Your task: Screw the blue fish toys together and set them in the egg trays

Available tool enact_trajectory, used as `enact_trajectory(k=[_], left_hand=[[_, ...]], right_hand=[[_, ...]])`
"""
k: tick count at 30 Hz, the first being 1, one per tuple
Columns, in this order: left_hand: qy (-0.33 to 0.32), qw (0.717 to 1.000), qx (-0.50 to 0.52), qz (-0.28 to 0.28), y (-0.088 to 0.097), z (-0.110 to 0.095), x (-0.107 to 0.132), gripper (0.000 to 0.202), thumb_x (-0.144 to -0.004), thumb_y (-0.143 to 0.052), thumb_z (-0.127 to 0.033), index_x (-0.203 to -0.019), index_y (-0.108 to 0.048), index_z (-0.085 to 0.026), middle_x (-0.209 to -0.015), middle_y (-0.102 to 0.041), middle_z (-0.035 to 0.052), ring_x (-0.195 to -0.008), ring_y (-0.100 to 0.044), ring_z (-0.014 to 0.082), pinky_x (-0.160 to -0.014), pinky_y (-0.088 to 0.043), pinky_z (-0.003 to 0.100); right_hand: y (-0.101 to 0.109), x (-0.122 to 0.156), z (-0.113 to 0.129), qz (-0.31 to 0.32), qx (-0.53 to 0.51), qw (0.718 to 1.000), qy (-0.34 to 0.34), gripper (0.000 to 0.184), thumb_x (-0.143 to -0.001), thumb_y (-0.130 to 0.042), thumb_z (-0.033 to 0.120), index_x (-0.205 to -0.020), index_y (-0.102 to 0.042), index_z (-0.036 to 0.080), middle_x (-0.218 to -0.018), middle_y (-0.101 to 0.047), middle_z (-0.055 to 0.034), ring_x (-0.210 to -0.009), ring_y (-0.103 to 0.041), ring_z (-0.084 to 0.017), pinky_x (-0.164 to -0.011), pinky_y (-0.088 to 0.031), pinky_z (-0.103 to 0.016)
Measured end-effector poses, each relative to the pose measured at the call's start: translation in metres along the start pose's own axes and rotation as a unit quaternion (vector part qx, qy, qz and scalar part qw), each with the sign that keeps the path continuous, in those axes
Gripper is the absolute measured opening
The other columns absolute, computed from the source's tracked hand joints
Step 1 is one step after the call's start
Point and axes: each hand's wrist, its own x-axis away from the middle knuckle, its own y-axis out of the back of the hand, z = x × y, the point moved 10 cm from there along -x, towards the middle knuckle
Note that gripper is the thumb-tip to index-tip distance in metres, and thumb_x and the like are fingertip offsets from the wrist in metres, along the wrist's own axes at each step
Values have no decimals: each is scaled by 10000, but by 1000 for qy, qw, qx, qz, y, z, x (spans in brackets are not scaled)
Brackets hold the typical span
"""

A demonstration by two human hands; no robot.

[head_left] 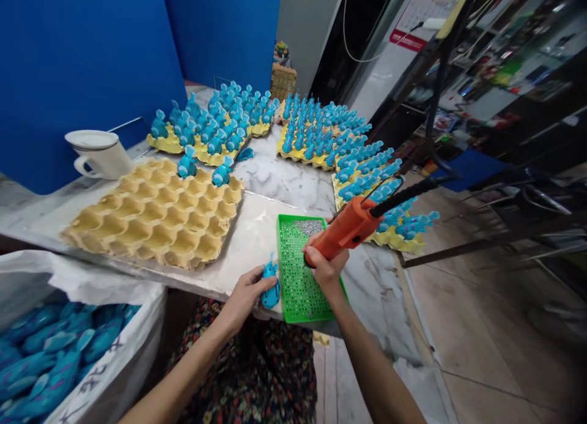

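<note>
My left hand [245, 301] grips a small blue fish-shaped figure [270, 286] just above the table edge. In my right hand [326, 270] is an orange glue gun [351, 225], its black rear end reaching up and to the right. Its nozzle points down near the green perforated tray [298, 283], which holds a patch of silvery glitter [308, 227] at its far end. The figure sits left of the tray, and my fingers hide part of it.
Egg trays [153, 213] on the marble table [284, 173] hold rows of blue figures at the back and right. A white mug [98, 155] stands at the left. A white sack [114, 357] of blue pieces sits below left. The tiled floor [477, 308] lies past the right edge.
</note>
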Motion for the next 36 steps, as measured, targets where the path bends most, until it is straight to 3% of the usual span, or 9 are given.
enact_trajectory(k=[6, 11, 16, 20, 23, 26, 31, 36], left_hand=[[-8, 1000, -5, 18, -3, -3, 0, 446, -630, -813, -458, -957, -735, -165, -867, -733, 33, -748, -619, 175, -710, -475, 263], [-35, 999, -19, 33, -5, -4, -7, 412, -640, -798, -444, -931, -727, -162, -864, -712, 33, -811, -615, 208, -746, -474, 284], [-69, 997, -46, 7, 2, -1, -14, 364, -685, -740, -420, -930, -715, -152, -851, -680, 18, -815, -575, 200, -725, -455, 268], [-83, 994, -68, -5, 5, 1, -16, 345, -695, -724, -399, -920, -705, -137, -777, -644, -1, -710, -517, 153, -648, -411, 238], [-85, 995, -59, 5, 3, 0, -15, 333, -695, -723, -384, -913, -703, -132, -761, -624, -6, -685, -486, 134, -628, -395, 227], [-82, 995, -51, 7, 2, -1, -14, 311, -689, -730, -371, -882, -700, -129, -753, -612, -6, -678, -476, 129, -615, -389, 221], [-72, 996, -48, 3, 3, -1, -13, 307, -691, -730, -370, -872, -695, -125, -724, -596, -8, -652, -467, 124, -594, -380, 219], [-75, 996, -50, 11, 2, 0, -14, 320, -704, -715, -373, -903, -697, -124, -747, -610, -1, -662, -475, 127, -614, -388, 224]], right_hand=[[2, 0, 1, -8, -15, 1000, 4, 98, -686, -684, 264, -678, -611, 200, -626, -586, 13, -558, -531, -162, -544, -445, -307], [7, -3, 29, -67, -36, 996, 51, 98, -657, -709, 238, -685, -625, 195, -628, -604, 19, -547, -544, -156, -566, -446, -309], [-27, 4, 60, -12, -111, 990, 81, 27, -713, -613, 213, -728, -635, 207, -644, -629, 18, -543, -552, -161, -577, -467, -336], [-52, 11, 69, 25, -168, 983, 75, 414, -701, -635, 186, -1103, -561, 253, -687, -644, 54, -531, -550, -156, -560, -474, -328], [-57, 12, 69, 21, -196, 977, 76, 538, -703, -638, 163, -1209, -485, 264, -684, -635, 62, -515, -542, -147, -517, -456, -301], [-57, 12, 66, 19, -188, 979, 83, 503, -711, -638, 167, -1186, -498, 255, -684, -629, 61, -521, -544, -144, -522, -464, -301], [-55, 13, 60, 22, -150, 984, 90, 235, -727, -646, 201, -948, -571, 227, -684, -615, 43, -542, -548, -144, -542, -471, -313], [-54, 14, 59, 23, -123, 988, 92, 326, -727, -650, 201, -1037, -549, 222, -689, -623, 45, -544, -554, -152, -567, -489, -331]])
